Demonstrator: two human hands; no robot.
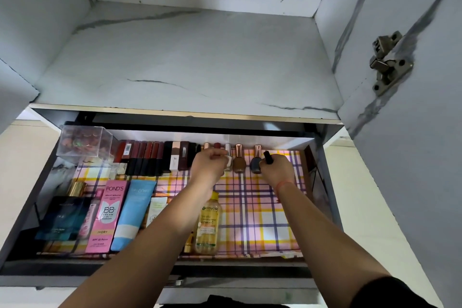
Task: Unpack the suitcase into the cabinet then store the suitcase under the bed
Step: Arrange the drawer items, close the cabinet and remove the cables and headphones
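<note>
The cabinet shelf [200,57] is matt marble-look board, the hinge [390,62] dull metal, the box [85,141] clear plastic, the liner [262,207] smooth.

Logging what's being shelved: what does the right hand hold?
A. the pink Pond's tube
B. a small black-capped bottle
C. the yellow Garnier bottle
B: the right hand grips a small black-capped bottle, its cap sticking up above the fingers.

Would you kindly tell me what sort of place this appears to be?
Probably a home bedroom cabinet used for cosmetics: a pulled-out drawer holds lipsticks, nail polish bottles and a Pond's cream tube, with a hinged door open.
</note>
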